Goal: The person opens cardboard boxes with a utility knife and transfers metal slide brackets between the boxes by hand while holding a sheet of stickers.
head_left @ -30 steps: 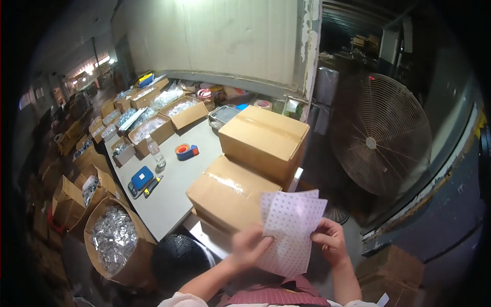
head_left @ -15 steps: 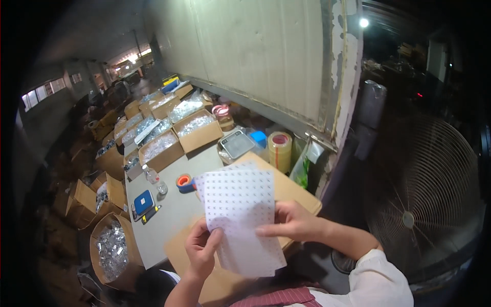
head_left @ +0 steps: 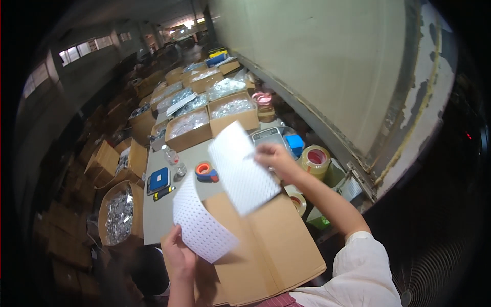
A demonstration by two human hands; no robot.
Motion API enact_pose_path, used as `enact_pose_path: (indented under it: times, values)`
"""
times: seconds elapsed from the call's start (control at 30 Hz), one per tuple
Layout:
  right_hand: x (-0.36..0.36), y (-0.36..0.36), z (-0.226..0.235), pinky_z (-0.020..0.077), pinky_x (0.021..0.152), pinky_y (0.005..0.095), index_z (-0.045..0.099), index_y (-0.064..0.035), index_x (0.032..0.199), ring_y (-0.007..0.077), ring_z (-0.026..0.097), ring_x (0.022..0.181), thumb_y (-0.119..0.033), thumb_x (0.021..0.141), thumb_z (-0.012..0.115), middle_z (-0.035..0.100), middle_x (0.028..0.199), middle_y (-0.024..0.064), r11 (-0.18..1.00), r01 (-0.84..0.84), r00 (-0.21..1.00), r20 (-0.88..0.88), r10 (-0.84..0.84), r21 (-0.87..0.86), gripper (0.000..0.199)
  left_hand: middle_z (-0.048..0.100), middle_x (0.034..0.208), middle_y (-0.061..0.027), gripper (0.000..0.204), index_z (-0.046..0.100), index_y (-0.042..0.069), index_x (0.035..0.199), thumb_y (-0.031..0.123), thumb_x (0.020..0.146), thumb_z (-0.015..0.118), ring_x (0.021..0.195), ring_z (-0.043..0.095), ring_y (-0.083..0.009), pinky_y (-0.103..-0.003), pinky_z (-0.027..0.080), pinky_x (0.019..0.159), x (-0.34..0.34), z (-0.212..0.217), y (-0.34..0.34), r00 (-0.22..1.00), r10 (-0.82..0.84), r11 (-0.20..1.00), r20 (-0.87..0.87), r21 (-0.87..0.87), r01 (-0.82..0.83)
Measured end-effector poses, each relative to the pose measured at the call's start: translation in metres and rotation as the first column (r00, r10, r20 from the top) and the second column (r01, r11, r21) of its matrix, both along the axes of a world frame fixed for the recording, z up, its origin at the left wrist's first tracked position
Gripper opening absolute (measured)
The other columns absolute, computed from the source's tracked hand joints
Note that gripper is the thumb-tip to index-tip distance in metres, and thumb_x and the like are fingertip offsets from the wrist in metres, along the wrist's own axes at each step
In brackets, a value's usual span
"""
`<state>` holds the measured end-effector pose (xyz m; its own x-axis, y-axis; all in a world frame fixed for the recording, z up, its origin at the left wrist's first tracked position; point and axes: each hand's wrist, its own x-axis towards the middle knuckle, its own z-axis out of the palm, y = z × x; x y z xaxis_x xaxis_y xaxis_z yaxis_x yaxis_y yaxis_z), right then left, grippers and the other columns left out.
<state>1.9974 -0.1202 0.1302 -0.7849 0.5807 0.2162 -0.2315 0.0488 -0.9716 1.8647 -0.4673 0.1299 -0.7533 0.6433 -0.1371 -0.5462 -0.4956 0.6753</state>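
My left hand (head_left: pixel 179 255) pinches the lower left edge of a white printed sheet (head_left: pixel 202 227). Rows of small dark marks cover this sheet, and it curves upward from my fingers. Farther off and to the right, my right hand (head_left: pixel 277 159) grips a second white sheet (head_left: pixel 240 171) by its right edge. That one bears similar faint rows, blurred by motion; whether it is one sheet or a small stack, I cannot tell. Both papers are in the air, apart from each other, above a flat brown cardboard box (head_left: pixel 273 243) in front of me.
An orange-and-blue tape dispenser (head_left: pixel 206 172), a clear bottle (head_left: pixel 171 155), a blue scale (head_left: pixel 159 179) and a yellow-black cutter (head_left: pixel 164 193) lie on the table. Cartons (head_left: pixel 189 128) of clear plastic pieces stand behind. Tape rolls (head_left: pixel 315 158) and a grey scale (head_left: pixel 268 137) are at right.
The papers, held together between both hands before, are now separated. My right hand has carried one up and away; my left keeps the other nearer. The view has swung left.
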Motion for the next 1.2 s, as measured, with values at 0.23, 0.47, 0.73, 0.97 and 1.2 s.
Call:
enact_pose_path:
  times: [0.23, 0.47, 0.73, 0.97, 1.2]
  values:
    - [-0.032, 0.215, -0.094, 0.0503, 0.053, 0.0382, 0.065, 0.0095, 0.097, 0.0271, 0.067, 0.066, 0.005, 0.075, 0.059, 0.068, 0.082, 0.0193, 0.806, 0.564, 0.741, 0.318, -0.591, 0.182, 0.023, 0.063, 0.13, -0.0183, 0.04, 0.052, -0.009, 0.133, 0.015, 0.101, 0.047, 0.119, 0.062, -0.0305, -0.043, 0.046, 0.108, -0.008, -0.073, -0.062, 0.974, 0.211, 0.963, 0.084, -0.187, -0.193]
    - [-0.022, 0.239, -0.116, 0.0526, 0.091, 0.0467, 0.063, 0.0108, 0.11, 0.0428, 0.067, 0.107, -0.005, 0.082, 0.059, 0.066, 0.111, 0.0336, 0.532, 0.492, 0.367, 0.39, -0.845, 0.689, 0.032, 0.064, 0.128, -0.0168, 0.035, 0.052, -0.004, 0.131, 0.016, 0.103, 0.047, 0.117, 0.063, -0.0263, -0.039, 0.051, 0.102, 0.013, -0.109, -0.063, 0.941, 0.339, 0.893, -0.016, -0.311, -0.327]
    - [-0.005, 0.214, -0.081, 0.0452, 0.108, 0.0469, 0.049, 0.004, 0.134, 0.0434, 0.056, 0.127, -0.012, 0.086, 0.063, 0.057, 0.134, 0.0306, 0.701, 0.282, 0.357, 0.606, -0.711, 0.656, 0.053, 0.065, 0.123, -0.0135, 0.032, 0.054, -0.004, 0.13, 0.013, 0.103, 0.049, 0.109, 0.065, -0.0218, -0.036, 0.05, 0.097, 0.02, -0.111, -0.05, 0.929, 0.26, 0.878, -0.262, -0.336, -0.341]
    - [-0.03, 0.174, -0.086, 0.0479, 0.1, 0.0489, 0.065, -0.0036, 0.115, 0.0423, 0.057, 0.118, -0.01, 0.077, 0.063, 0.058, 0.124, 0.0238, 0.551, 0.106, 0.563, 0.407, -0.719, 0.828, 0.038, 0.066, 0.119, -0.0128, 0.034, 0.054, -0.005, 0.13, 0.013, 0.101, 0.053, 0.105, 0.065, -0.0204, -0.035, 0.05, 0.094, 0.012, -0.129, -0.058, 0.893, 0.202, 0.857, -0.403, -0.368, -0.36]
    - [-0.053, 0.129, -0.094, 0.0534, 0.089, 0.0431, 0.064, -0.0009, 0.116, 0.036, 0.066, 0.099, -0.014, 0.074, 0.071, 0.067, 0.109, 0.0226, 0.613, 0.091, 0.844, 0.266, -0.465, 0.785, 0.044, 0.065, 0.123, -0.0139, 0.037, 0.052, -0.006, 0.133, 0.014, 0.102, 0.051, 0.11, 0.064, -0.0213, -0.035, 0.049, 0.097, 0.021, -0.11, -0.054, 0.905, 0.241, 0.868, -0.35, -0.341, -0.362]
